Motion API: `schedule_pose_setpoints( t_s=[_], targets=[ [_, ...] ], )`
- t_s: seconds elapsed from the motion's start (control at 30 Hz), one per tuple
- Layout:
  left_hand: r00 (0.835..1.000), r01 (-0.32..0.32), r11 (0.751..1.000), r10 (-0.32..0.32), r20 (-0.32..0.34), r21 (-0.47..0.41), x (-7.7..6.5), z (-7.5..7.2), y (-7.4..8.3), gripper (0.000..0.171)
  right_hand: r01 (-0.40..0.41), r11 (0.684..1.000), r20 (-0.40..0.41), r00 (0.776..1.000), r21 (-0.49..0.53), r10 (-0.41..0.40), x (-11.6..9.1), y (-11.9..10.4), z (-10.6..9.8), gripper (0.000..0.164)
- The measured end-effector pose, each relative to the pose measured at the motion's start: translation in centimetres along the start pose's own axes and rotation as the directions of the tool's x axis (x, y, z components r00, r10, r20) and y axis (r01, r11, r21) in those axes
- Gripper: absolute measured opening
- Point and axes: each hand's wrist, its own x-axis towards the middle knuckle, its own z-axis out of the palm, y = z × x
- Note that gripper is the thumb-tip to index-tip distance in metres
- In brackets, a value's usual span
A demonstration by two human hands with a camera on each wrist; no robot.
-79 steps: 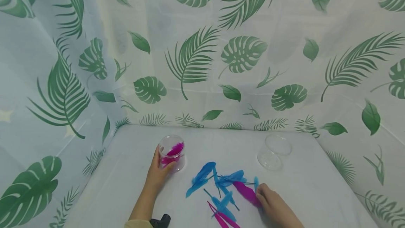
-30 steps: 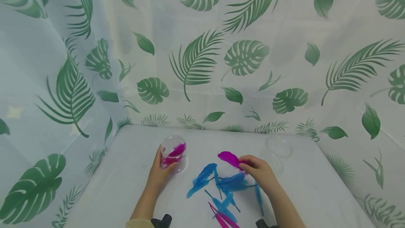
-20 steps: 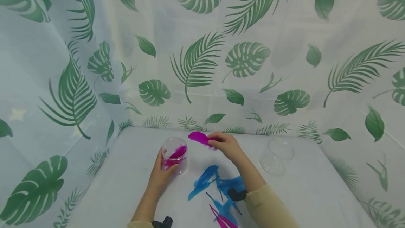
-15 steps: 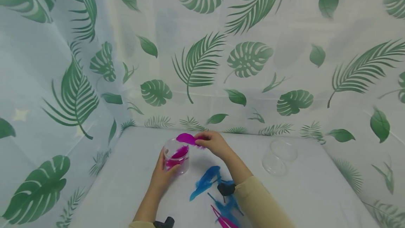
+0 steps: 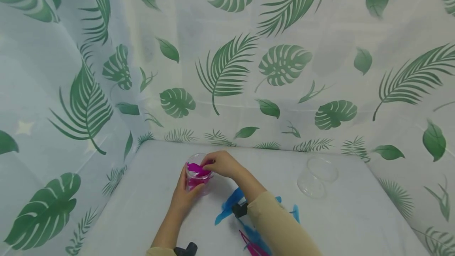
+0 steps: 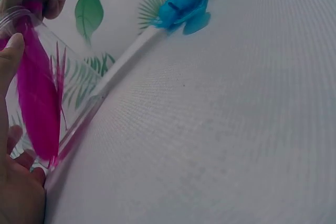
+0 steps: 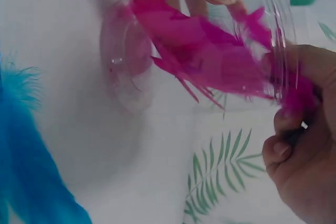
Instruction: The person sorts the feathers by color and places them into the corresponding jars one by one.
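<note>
My left hand (image 5: 185, 200) grips a clear round plastic jar (image 6: 79, 69) from its left side, thumb across the front. Inside the jar lie magenta feathers (image 7: 202, 51), visible through its wall. At the jar's mouth my right hand (image 5: 224, 164) pinches another magenta feather (image 5: 194, 168) by one end, its other end reaching into the jar. In the right wrist view, the thumb and fingers (image 7: 283, 121) are right at the threaded rim, holding the feather's fluffy end.
Several blue feathers (image 5: 232, 200) lie mid-table, partly hidden under my right forearm. Among them is a magenta V-shaped thing (image 5: 253, 245) that looks like tweezers. A second clear jar (image 5: 308, 188) stands at the right. Leaf-printed curtains (image 5: 227, 125) enclose the table's back and sides.
My right hand has picked up the magenta feather near the blue ones, carried it up and left, and brought it into the jar's mouth. The left hand keeps holding the jar.
</note>
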Motion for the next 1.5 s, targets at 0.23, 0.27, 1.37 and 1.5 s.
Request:
schedule_pose_setpoints(
  t_s=[0.23, 0.27, 1.37, 1.5],
  targets=[
    [1.000, -0.004, 1.000, 0.004, 0.013, -0.001, -0.1, 0.2, 0.0, 0.101, -0.011, 0.991, 0.071, 0.997, -0.134, 0.020, 0.2, -0.9, 0.1, 0.019],
    [1.000, -0.007, 1.000, 0.007, 0.010, -0.002, -0.1, 0.2, 0.0, 0.100, -0.025, 0.992, 0.071, 0.997, -0.123, 0.034, 0.1, -0.9, 0.1, 0.023],
    [0.999, 0.034, 0.999, -0.034, 0.004, 0.033, 0.1, 0.0, 0.4, 0.106, -0.433, 0.872, -0.129, 0.874, 0.230, 0.468, -25.9, 9.4, -0.6, 0.025],
    [0.999, 0.038, 0.998, -0.038, -0.001, 0.042, 0.0, 0.0, 0.5, 0.106, -0.415, 0.884, 0.050, 0.909, 0.217, 0.414, -27.1, 8.3, 1.6, 0.031]
  ],
)
